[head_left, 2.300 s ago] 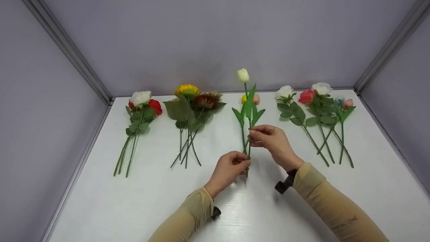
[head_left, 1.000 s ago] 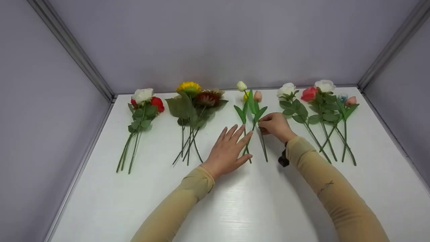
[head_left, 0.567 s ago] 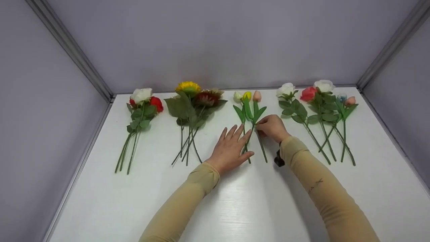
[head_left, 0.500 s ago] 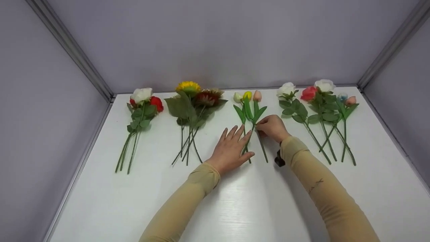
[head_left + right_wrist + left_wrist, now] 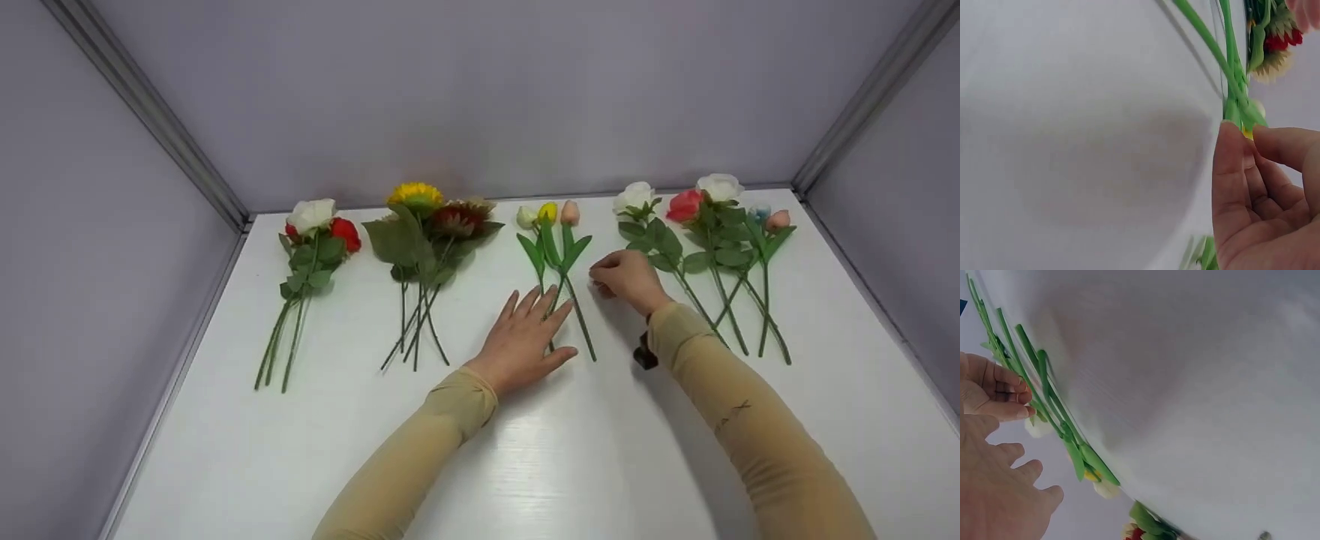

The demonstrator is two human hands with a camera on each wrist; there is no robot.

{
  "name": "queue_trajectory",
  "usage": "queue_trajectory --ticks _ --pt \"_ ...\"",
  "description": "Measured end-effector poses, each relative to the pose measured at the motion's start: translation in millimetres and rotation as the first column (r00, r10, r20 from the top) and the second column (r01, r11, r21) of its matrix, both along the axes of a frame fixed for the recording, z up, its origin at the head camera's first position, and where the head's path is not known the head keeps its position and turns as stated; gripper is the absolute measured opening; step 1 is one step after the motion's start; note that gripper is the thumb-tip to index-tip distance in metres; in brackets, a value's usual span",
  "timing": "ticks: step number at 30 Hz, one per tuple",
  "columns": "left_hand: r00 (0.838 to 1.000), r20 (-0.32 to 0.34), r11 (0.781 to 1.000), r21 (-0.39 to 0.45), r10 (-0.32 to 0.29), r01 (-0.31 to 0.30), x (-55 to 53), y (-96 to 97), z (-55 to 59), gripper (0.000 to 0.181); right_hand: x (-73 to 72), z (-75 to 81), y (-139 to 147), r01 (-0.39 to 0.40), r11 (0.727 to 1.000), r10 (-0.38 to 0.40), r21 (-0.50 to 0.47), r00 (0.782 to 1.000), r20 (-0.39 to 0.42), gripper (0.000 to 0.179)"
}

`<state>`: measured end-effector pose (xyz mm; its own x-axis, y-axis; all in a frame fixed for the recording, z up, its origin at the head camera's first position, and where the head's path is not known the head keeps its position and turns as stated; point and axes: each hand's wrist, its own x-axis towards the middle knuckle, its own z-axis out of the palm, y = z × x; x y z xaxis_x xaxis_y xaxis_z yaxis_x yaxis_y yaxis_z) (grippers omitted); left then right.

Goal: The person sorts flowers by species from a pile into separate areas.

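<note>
Three artificial tulips lie with crossed stems on the table's middle: a white tulip (image 5: pixel 527 217), a yellow tulip (image 5: pixel 548 211) and a peach tulip (image 5: pixel 570 213). My left hand (image 5: pixel 521 341) is spread flat over the lower stems, fingers straight, hiding part of them. Just right of the tulips, my right hand (image 5: pixel 628 279) hovers apart from the stems with loosely bent fingers. In the right wrist view a gap shows between thumb (image 5: pixel 1289 143) and forefinger (image 5: pixel 1229 169), with nothing held; green tulip stems (image 5: pixel 1207 42) lie beyond.
White and red roses (image 5: pixel 311 217) lie far left. Left of the tulips is a bunch with a yellow sunflower (image 5: pixel 416 196) and dark red blooms (image 5: pixel 459 219). On the right are white roses (image 5: pixel 634 196), a pink rose (image 5: pixel 685 205) and small tulips (image 5: pixel 778 220). Grey walls enclose the white table (image 5: pixel 300 457).
The white tulip, earlier held up by both hands, was laid left of the yellow one. My right hand has since let go of the peach tulip's stem and moved right; the left stays spread.
</note>
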<state>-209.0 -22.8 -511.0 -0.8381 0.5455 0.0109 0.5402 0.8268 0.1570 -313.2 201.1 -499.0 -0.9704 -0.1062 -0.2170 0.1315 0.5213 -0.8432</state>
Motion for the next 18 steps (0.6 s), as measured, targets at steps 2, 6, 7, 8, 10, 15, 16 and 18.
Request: queue_trajectory --ticks 2,6,7,8,10,15,16,18 --pt "1.0 0.002 1.0 0.004 -0.019 0.019 2.6 5.9 0.7 0.073 -0.4 2.7 14 0.02 1.0 -0.02 -0.02 1.0 -0.009 0.03" --pt "0.997 -0.005 0.997 -0.008 -0.072 0.072 9.5 20.5 2.1 0.074 0.2 9.2 48 0.062 0.998 -0.063 -0.023 0.998 -0.024 0.035" --pt "0.996 -0.011 0.996 -0.011 -0.089 0.089 11.5 24.6 2.5 0.074 0.6 10.9 57 0.075 0.997 -0.076 -0.022 0.997 -0.028 0.037" --pt "0.994 -0.014 0.994 -0.015 -0.105 0.104 13.6 28.8 3.0 0.074 1.2 12.6 66 0.087 0.996 -0.088 -0.016 0.995 -0.037 0.038" --pt "0.991 -0.024 0.991 -0.026 -0.135 0.135 18.2 37.3 4.4 0.075 2.5 15.5 84 0.117 0.993 -0.116 0.012 0.991 -0.064 0.038" --pt "0.976 -0.035 0.976 -0.044 -0.215 0.214 29.7 59.1 7.6 0.075 7.8 17.3 125 0.194 0.963 -0.158 0.189 0.969 -0.187 0.035" --pt "0.972 -0.038 0.972 -0.046 -0.231 0.229 31.8 63.5 7.7 0.075 9.1 16.7 132 0.206 0.952 -0.16 0.225 0.965 -0.208 0.036" --pt "0.965 -0.049 0.966 -0.052 -0.257 0.255 35.2 71.9 7.0 0.074 10.8 14.5 142 0.229 0.932 -0.164 0.28 0.958 -0.237 0.035"
